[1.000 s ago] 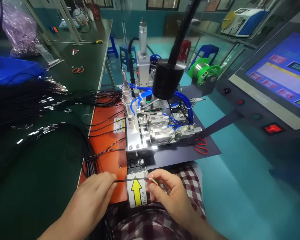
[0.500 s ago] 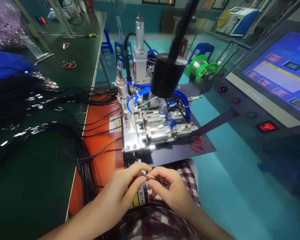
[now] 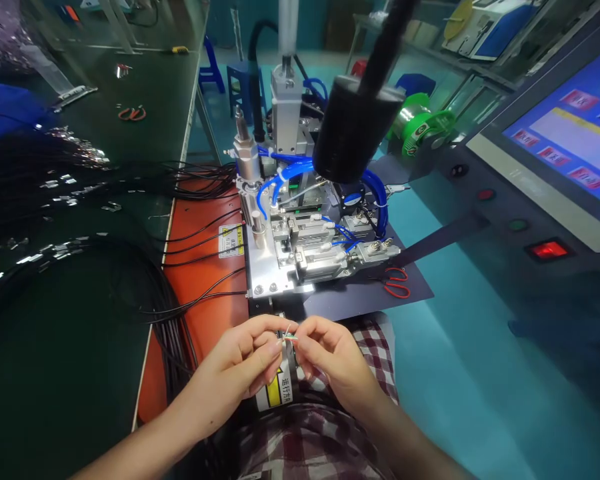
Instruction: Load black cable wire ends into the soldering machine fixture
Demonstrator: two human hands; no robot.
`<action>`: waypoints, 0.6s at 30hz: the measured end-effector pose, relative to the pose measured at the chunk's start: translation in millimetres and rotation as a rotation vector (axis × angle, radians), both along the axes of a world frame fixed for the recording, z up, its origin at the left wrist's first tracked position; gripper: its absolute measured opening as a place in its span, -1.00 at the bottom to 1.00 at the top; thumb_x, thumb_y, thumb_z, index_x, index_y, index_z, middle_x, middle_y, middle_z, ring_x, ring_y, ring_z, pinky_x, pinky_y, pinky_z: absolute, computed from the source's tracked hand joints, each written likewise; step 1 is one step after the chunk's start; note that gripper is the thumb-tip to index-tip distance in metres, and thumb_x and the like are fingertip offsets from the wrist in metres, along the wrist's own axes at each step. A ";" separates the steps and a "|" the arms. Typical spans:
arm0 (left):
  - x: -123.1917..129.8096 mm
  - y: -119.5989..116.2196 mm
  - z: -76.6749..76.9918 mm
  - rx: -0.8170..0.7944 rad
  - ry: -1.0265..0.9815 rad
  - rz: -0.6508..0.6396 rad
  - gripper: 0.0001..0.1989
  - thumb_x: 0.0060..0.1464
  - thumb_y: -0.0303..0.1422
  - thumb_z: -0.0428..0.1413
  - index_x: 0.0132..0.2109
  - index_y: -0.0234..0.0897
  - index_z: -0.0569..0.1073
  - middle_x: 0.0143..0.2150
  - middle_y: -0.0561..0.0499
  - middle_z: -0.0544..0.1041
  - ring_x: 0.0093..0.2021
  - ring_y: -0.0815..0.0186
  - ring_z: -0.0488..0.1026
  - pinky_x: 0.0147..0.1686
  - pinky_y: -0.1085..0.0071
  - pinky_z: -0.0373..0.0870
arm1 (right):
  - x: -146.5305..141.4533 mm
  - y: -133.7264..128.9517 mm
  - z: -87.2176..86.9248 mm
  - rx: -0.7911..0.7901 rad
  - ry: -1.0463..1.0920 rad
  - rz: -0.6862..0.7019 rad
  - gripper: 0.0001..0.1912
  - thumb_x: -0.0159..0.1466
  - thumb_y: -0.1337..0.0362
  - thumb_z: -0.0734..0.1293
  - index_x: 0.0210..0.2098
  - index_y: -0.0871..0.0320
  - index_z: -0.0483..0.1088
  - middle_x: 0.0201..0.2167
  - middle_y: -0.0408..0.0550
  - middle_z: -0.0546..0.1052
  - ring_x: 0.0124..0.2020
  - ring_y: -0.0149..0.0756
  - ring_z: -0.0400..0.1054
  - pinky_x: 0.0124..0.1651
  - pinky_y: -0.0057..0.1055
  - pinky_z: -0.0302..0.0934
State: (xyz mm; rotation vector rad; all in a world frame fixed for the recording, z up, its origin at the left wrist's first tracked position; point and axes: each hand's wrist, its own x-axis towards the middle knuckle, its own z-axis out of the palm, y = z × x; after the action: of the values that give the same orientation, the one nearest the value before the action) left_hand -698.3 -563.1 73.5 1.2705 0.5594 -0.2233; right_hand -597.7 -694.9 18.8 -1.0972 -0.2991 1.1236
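Thin coloured wires (image 3: 289, 337), some whitish and some green, stretch between my two hands just in front of the machine. My left hand (image 3: 253, 353) pinches their left end between thumb and fingertips. On the other side my right hand (image 3: 330, 347) pinches the right end, thumb against forefinger. Fingers hide most of the wire ends. Below the hands lies a white and yellow label (image 3: 276, 390). The metal machine (image 3: 315, 247), with its cylinders and blue air tubes, stands just beyond them.
Black cables (image 3: 170, 333) run in bundles over the orange plate (image 3: 207, 280) and dark green table (image 3: 80, 373) at left. Red-handled scissors (image 3: 397, 283) lie right of the machine. A black cylinder (image 3: 355, 130) hangs above it; a control screen (image 3: 570, 140) stands at right.
The view has shifted slightly. Both hands have moved a little up and left in the picture, still pinching the wires. The wires now lie straighter between the fingertips.
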 end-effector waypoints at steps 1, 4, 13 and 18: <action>-0.3 -0.1 -0.4 0.000 -0.006 0.003 -0.71 0.19 -0.24 0.00 -0.02 -0.30 0.34 -0.60 0.20 0.18 -0.63 0.52 -0.01 -0.67 0.55 -0.15 | -0.4 0.6 -0.1 0.000 0.006 0.001 -0.77 0.15 0.16 0.40 -0.46 0.19 0.35 -0.66 -0.27 0.35 -0.66 -0.56 0.15 -0.58 -0.58 0.02; -1.1 -1.1 -2.8 -0.022 -0.028 0.030 -0.76 0.20 -0.25 0.00 -0.06 -0.28 0.33 -0.61 0.21 0.18 -0.64 0.53 -0.01 -0.68 0.57 -0.15 | -3.6 1.9 0.6 -0.020 -0.018 -0.010 -0.78 0.14 0.16 0.41 -0.45 0.19 0.38 -0.66 -0.26 0.35 -0.67 -0.55 0.16 -0.57 -0.57 0.05; -5.4 -6.2 -9.1 0.009 -0.041 0.119 -0.82 0.17 -0.23 0.05 -0.12 -0.18 0.30 -0.58 0.21 0.22 -0.63 0.55 0.06 -0.67 0.60 -0.11 | -19.0 3.3 0.3 -0.070 -0.217 -0.084 -0.84 0.19 0.20 0.34 -0.43 0.17 0.37 -0.57 -0.22 0.36 -0.62 -0.51 0.17 -0.53 -0.51 0.11; -5.7 -8.3 -12.6 0.017 0.048 0.191 -0.77 0.13 -0.15 0.08 -0.26 -0.23 0.32 -0.64 0.21 0.18 -0.63 0.51 -0.03 -0.64 0.52 -0.15 | -18.7 2.1 5.5 -0.118 -0.444 -0.078 -0.85 0.21 0.28 0.30 -0.49 0.17 0.36 -0.57 -0.22 0.33 -0.54 -0.46 0.16 -0.46 -0.49 0.10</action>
State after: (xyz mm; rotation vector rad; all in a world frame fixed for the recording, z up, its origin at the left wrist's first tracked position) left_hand -704.0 -571.4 60.9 1.2220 0.7209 -0.0898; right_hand -616.4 -692.8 24.3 -1.4501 -0.5370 0.8282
